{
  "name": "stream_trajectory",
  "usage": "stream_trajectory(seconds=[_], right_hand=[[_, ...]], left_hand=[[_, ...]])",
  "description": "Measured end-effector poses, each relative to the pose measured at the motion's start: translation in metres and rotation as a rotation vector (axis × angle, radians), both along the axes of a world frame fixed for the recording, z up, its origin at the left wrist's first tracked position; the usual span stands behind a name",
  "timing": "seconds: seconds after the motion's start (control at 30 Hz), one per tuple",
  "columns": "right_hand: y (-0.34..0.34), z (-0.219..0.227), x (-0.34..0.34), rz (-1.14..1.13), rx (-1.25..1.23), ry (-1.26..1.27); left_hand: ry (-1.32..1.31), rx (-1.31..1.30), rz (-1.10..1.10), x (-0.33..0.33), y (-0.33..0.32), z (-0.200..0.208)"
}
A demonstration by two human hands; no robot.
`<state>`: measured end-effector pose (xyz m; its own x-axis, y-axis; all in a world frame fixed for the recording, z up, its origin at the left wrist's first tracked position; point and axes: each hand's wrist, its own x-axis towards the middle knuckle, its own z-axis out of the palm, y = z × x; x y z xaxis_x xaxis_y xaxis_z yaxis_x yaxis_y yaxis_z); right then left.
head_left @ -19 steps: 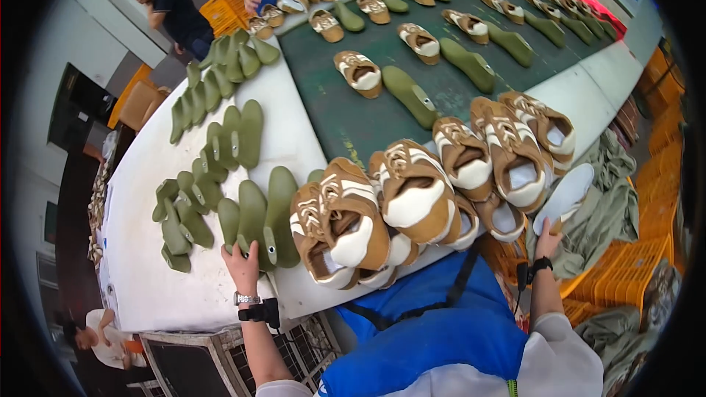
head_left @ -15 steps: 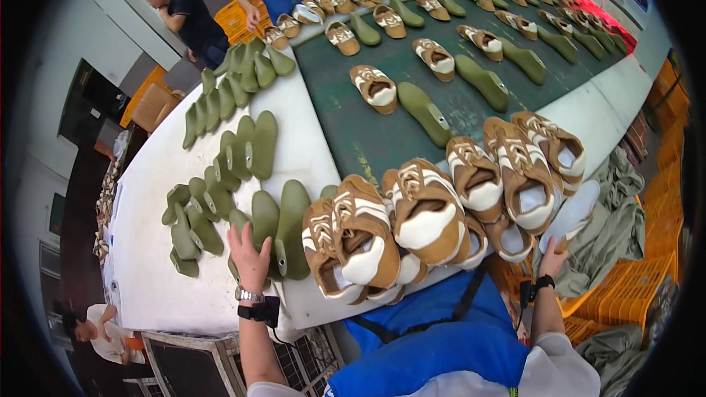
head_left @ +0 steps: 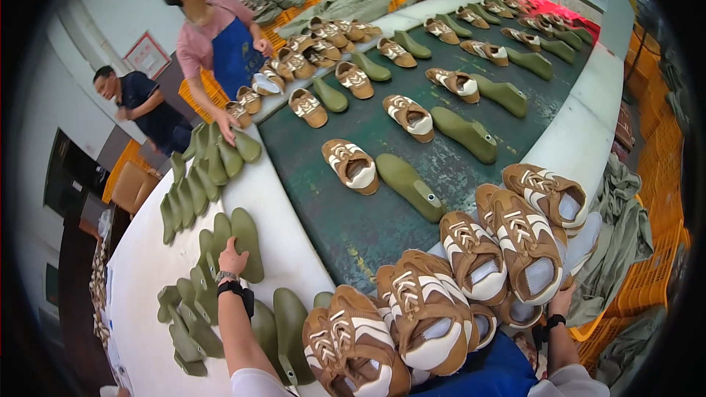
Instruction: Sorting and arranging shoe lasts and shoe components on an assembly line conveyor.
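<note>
left hand (head_left: 232, 259): on an olive last (head_left: 247, 229), left side of the table (head_left: 136, 301); i cannot tell if it grips. right hand (head_left: 562, 299): gripping a pale-soled shoe (head_left: 585, 244), near right, beside piled brown shoes (head_left: 526, 246). risk: a bump could topple that pile.

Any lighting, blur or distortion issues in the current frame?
Head view: black fisheye rim, with the white table bowing along its left edge; head view: near shoes fairly sharp, far shoes softer; head view: vivid red patch near the green surface's far end, source unclear.
</note>
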<state>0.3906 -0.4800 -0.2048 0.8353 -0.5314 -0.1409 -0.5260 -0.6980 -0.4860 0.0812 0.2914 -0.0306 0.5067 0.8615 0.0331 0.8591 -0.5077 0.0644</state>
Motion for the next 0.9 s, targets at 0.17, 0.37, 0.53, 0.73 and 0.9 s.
stream_trajectory(seconds=[0.17,0.37,0.53,0.73,0.9], right_hand=[[0.008,0.010,-0.002,0.050,0.007,0.006],[0.015,0.008,0.000,-0.007,-0.017,0.038],[0.019,0.020,0.000,-0.004,0.003,0.023],[0.014,0.027,-0.001,0.007,0.120,-0.041],[-0.035,-0.020,0.003,0.085,0.744,-0.426]], left_hand=[[-0.100,-0.011,-0.270,0.080,-0.027,0.022],[-0.053,-0.435,-0.316,0.181,-0.099,0.011],[0.148,-0.534,-0.247,0.203,-0.150,0.017],[0.076,-0.808,-0.160,0.152,-0.163,0.029],[-0.174,-0.556,-0.385,0.102,-0.171,0.104]])
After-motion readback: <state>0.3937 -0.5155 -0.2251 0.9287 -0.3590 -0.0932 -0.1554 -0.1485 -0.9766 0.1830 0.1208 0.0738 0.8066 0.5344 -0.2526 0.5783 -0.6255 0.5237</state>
